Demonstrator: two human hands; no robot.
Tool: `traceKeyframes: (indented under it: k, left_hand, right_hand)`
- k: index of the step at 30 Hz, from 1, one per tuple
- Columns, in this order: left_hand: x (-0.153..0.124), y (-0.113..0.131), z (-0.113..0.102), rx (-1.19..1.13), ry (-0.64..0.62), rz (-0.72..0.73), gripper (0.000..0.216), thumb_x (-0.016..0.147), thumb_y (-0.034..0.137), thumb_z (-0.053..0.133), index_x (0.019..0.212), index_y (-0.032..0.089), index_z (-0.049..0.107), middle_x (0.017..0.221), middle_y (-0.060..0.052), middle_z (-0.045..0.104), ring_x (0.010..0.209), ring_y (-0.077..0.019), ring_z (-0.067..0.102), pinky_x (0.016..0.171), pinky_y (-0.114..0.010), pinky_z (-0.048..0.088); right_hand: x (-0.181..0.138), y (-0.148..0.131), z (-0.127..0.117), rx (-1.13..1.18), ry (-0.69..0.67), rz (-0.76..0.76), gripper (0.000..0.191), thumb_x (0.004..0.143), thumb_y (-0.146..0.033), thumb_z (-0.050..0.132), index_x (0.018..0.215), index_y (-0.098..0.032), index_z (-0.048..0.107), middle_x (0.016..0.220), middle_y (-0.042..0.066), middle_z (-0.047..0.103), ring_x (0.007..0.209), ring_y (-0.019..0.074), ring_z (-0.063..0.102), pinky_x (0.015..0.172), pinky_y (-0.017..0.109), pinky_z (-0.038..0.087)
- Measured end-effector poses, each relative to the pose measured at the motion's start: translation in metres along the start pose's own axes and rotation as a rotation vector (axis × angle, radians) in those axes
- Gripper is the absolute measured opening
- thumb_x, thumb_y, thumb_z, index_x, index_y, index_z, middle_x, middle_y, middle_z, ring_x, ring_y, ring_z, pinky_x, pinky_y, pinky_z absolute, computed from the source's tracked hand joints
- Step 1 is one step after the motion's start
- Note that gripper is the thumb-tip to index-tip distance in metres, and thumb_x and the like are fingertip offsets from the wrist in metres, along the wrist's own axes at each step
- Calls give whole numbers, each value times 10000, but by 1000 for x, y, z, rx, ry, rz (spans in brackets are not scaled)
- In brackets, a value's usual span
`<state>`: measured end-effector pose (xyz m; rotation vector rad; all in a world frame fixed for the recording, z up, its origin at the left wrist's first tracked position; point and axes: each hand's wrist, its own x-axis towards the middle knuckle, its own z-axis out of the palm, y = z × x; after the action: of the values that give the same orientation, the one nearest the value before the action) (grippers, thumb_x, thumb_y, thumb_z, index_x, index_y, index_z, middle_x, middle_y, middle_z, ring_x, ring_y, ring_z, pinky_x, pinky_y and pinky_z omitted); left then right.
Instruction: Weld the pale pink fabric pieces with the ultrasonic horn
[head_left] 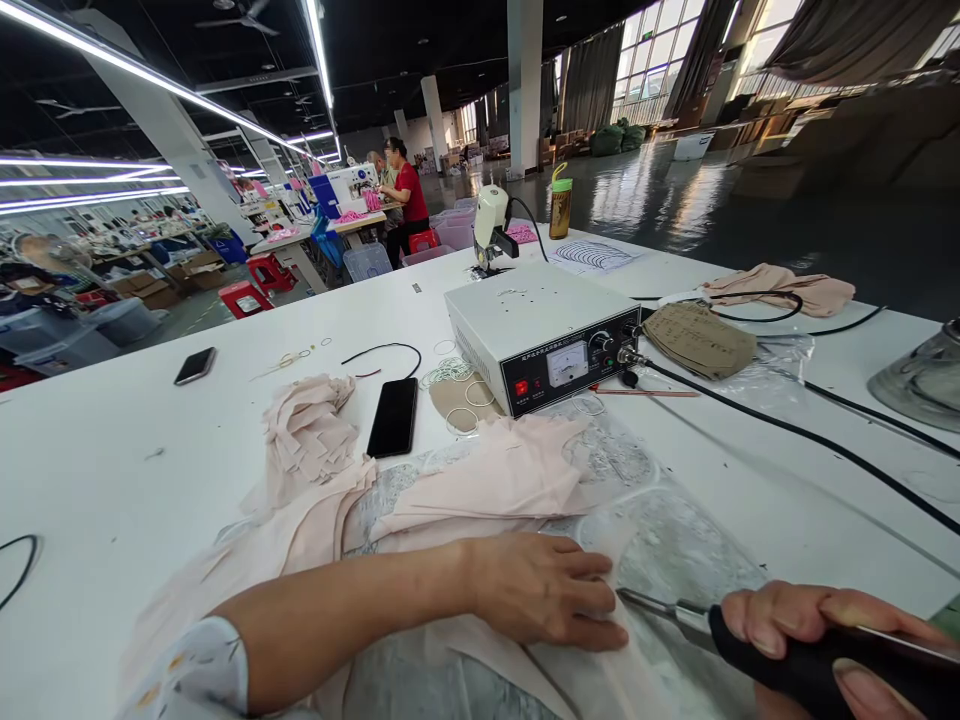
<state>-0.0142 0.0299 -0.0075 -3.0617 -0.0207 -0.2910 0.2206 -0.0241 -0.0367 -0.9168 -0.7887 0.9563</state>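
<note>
– Grip check: what do both hands do?
– Right hand (810,640) grips the black-handled tool (757,640); left hand (544,588) lies flat, fingers loose, on the pink cloth (495,480) on the desk (112,450).
– Much done?
– Cut pieces (311,430) sit piled nearby; this cloth looks just begun.

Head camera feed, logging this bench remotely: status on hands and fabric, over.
Left hand flat on the pale pink fabric piece. Right hand grips the black-handled metal-tipped tool, tip at left fingertips. Black cable crosses the white table beyond.
</note>
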Motion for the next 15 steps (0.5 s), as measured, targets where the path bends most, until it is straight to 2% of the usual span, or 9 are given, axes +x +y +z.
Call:
traceKeyframes:
  k: [4,9,15]
  left_hand:
    - [1,0,-2,2,1,-8,225,965,212,468,1035,177,678,852,-64,587,952,-209,580,710,-269,438]
    - [0,0,-1,18,11,1,215,971,237,472,1050,180,664,852,-63,585,938,-198,581,702,-271,438]
    - [-1,-2,2,42,7,13,194,969,242,491,1060,193,656,846,-58,576,955,-186,570,732,-260,427]
  right_hand:
    - [-1,-3,10,19,20,-22,337,604,-505,768,768,-292,565,762,49,498,635,286,545,500,506,518]
    - [-4,-7,24,62,66,-25,255,648,-357,761,762,-266,552,659,-2,423,527,190,459,476,405,520]
    - [0,-9,30,53,51,-58,231,667,-326,746,765,-246,552,641,-8,445,510,177,465,489,390,526]
